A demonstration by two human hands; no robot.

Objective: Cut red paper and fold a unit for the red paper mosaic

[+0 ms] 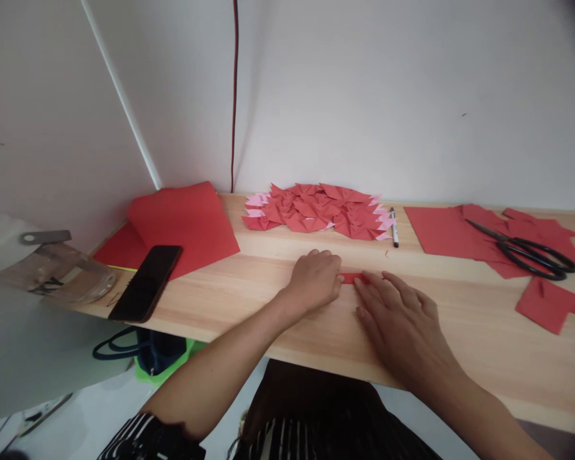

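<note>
A small folded strip of red paper (352,278) lies flat on the wooden table between my hands, both ends covered by fingers. My left hand (315,280) is closed with curled fingers, and it holds down the strip's left end. Stretched out flat, the fingers of my right hand (402,322) rest on the right end of the paper. Beyond my hands, against the wall, sits a spread of folded red and pink paper pieces (316,211) with pointed tips. A marker pen (394,227) lies just right of these pieces.
Black-handled scissors (527,249) lie on red paper sheets (436,230) at the right, with cut red pieces (544,305) nearer me. On the left are large red sheets (186,220), a phone (146,283) and a tipped clear bottle (62,271). A cord (234,96) hangs down the wall.
</note>
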